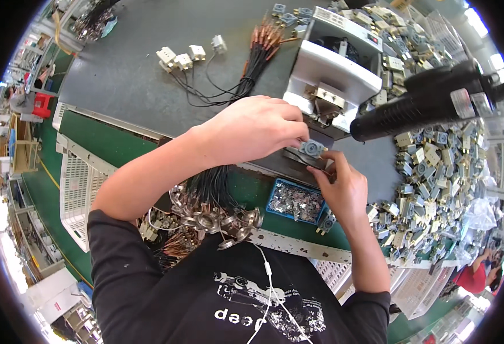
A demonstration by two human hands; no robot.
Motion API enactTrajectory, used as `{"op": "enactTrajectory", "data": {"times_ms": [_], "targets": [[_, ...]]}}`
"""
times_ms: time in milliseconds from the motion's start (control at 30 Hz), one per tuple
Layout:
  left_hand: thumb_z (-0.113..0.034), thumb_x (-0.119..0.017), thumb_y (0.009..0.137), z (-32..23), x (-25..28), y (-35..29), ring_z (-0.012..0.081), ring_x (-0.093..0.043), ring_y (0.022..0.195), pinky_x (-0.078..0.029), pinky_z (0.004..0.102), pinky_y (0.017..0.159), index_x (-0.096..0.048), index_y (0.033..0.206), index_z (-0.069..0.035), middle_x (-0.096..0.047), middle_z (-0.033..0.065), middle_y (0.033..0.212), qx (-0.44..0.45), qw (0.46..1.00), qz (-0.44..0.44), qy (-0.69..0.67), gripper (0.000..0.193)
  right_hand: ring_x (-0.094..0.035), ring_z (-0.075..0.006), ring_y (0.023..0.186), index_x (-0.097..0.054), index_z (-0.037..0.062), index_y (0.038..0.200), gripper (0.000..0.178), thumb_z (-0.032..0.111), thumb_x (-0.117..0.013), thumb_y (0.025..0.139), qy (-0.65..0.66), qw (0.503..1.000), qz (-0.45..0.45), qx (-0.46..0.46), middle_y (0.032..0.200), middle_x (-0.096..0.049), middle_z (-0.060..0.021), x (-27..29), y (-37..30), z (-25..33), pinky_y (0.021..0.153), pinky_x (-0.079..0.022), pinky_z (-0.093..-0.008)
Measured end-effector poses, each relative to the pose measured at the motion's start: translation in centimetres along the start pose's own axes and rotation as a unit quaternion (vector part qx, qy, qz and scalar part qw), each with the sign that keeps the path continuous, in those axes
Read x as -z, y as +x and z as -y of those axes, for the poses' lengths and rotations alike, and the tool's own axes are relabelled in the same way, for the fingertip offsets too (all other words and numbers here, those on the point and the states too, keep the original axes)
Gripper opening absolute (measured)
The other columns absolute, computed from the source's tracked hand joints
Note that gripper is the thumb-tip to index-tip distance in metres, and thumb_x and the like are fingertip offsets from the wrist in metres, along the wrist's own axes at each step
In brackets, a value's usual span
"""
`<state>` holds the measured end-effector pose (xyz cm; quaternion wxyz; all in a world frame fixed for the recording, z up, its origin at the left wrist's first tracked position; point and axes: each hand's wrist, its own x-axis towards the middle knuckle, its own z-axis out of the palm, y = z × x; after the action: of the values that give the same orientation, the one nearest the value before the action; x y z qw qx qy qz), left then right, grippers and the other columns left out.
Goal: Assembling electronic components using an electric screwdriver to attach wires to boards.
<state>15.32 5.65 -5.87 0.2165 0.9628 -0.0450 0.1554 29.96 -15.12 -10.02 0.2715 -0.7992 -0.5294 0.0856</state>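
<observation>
In front of the white machine, I hold a small grey block-shaped component with a round face and brass-coloured terminals. My left hand comes over it from the left, its curled fingertips closed at the block's upper left edge. At its right side is my right hand, index finger by the terminals and thumb against a thin black wire running below the block. Part of the grip is hidden by my fingers. Close above stands the white machine, with a metal fixture at its front.
Black wires with copper-coloured ends and cream blocks lie on the grey table. A heap of components fills the right, under a black cylindrical tool. A blue tray of metal pieces and metal rings are nearer me.
</observation>
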Motion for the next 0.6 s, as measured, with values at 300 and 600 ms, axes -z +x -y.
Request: {"op": "enactTrajectory", "data": {"times_ms": [300, 600], "targets": [[-0.021, -0.071, 0.089, -0.4, 0.1, 0.5, 0.0242, -0.066, 0.088, -0.053, 0.0359, 0.08, -0.067, 0.099, -0.011, -0.065, 0.0037, 0.091, 0.038, 0.999, 0.004, -0.009, 0.015, -0.065, -0.0291, 0.058, -0.069, 0.0182, 0.126, 0.043, 0.026, -0.077, 0.084, -0.069, 0.992, 0.046, 0.09, 0.068, -0.066, -0.0093, 1.5, 2.0, -0.7, 0.054, -0.05, -0.0412], [-0.02, -0.073, 0.085, -0.5, -1.3, 1.3, 0.0255, -0.067, 0.082, -0.054, 0.0376, 0.074, -0.064, 0.096, -0.01, -0.065, 0.0046, 0.089, -0.016, 1.0, -0.016, 0.016, 0.018, -0.066, -0.0246, 0.059, -0.065, 0.0132, 0.126, 0.045, 0.02, -0.08, 0.084, -0.02, 0.995, 0.06, 0.076, 0.069, -0.066, -0.0091, 2.7, 0.5, 0.8, 0.055, -0.051, -0.0364]]}}
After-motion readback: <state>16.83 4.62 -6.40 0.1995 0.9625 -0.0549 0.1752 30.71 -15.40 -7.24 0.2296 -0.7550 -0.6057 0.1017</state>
